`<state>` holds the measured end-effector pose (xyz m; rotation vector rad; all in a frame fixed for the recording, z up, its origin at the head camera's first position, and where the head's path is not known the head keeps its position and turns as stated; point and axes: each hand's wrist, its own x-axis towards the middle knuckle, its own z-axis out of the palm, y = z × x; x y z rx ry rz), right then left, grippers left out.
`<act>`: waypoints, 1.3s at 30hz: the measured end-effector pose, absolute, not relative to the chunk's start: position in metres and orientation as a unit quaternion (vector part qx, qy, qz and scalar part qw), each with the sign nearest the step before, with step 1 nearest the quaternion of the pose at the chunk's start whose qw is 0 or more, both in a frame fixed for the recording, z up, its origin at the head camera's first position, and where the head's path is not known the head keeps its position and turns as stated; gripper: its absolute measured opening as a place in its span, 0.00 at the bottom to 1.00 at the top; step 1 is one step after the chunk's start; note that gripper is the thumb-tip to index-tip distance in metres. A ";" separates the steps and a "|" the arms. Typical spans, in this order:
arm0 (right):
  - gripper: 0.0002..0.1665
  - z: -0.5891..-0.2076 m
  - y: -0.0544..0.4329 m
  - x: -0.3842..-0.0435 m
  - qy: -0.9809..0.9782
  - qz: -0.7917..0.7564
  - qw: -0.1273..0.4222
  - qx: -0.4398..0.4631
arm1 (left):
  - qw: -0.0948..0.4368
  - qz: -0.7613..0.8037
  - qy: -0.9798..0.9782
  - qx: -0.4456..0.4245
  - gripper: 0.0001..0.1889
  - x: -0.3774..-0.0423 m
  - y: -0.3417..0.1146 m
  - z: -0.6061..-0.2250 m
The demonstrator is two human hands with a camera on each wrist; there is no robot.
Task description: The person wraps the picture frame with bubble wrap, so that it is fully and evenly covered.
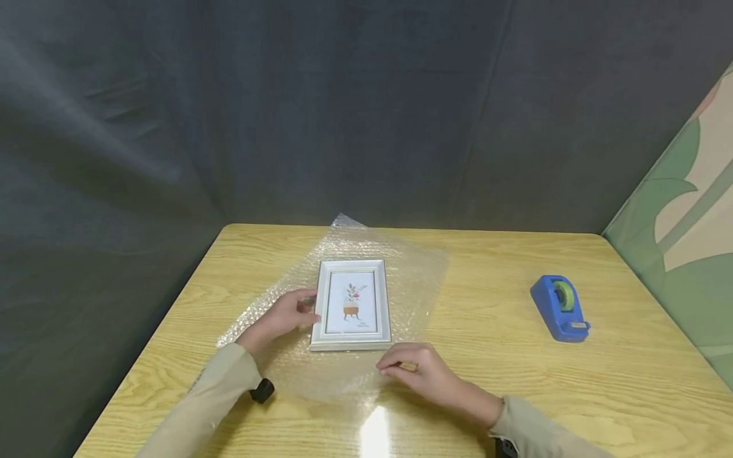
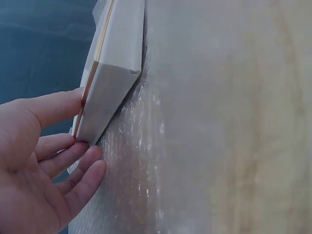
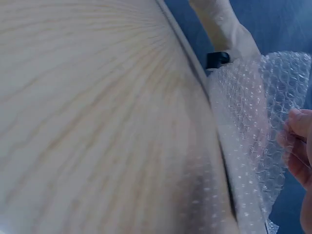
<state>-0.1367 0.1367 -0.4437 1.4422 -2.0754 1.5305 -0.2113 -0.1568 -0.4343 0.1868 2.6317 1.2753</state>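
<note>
A silver-white picture frame point(image 1: 350, 343) with a plant print lies face up on a sheet of clear bubble wrap point(image 1: 415, 273). My left hand point(image 1: 286, 313) holds the frame's left side, thumb at its front edge; in the left wrist view the left hand point(image 2: 41, 151) has its lower fingers beside the frame's side point(image 2: 109, 90), close to the wrap. Between thumb and fingers, my right hand point(image 1: 420, 372) pinches the wrap's near right edge. In the right wrist view that wrap point(image 3: 273, 97) stands lifted, with the right hand point(image 3: 301, 146) at its edge.
A blue tape dispenser point(image 1: 555, 312) with a greenish roll stands on the wooden table point(image 1: 481, 292) to the right. Dark cloth point(image 1: 355, 114) hangs behind and to the left, and a leaf-patterned panel point(image 1: 687, 242) borders the right side.
</note>
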 end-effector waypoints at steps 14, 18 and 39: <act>0.08 -0.409 0.145 -0.140 -0.720 0.576 0.136 0.362 | 0.102 0.420 0.897 0.092 0.34 -0.193 -0.129 -0.435; 0.07 -0.411 0.146 -0.147 -0.741 0.576 0.143 0.314 | 0.104 0.405 0.902 0.107 0.33 -0.190 -0.124 -0.431; 0.04 -0.463 0.140 -0.193 -0.817 0.549 0.098 0.150 | 0.121 0.421 0.892 0.116 0.27 -0.201 -0.126 -0.416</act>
